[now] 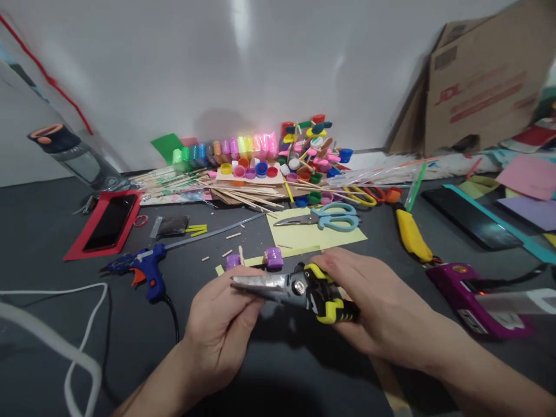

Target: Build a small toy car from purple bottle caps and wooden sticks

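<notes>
My right hand (369, 301) is wrapped round the yellow-and-black handles of a pair of snips (299, 286), whose metal blades point left. My left hand (226, 324) is closed, thumb against the fingers, right by the blade tips. What it pinches, if anything, is hidden by the fingers and the blades. Just beyond the left hand are two small purple pieces (274, 257), one with a short wooden stick beside it, near a pale yellow paper strip; whether the hand touches them I cannot tell. Light-blue-handled scissors (336, 217) lie on yellow paper (295, 234) behind.
A blue glue gun (150, 269) and white cable (84, 341) lie left, near a phone (110, 223) on red card and a bottle (80, 159). Wooden sticks (247, 194) and colourful pots line the back. A yellow cutter (412, 234) and purple device (482, 301) are right.
</notes>
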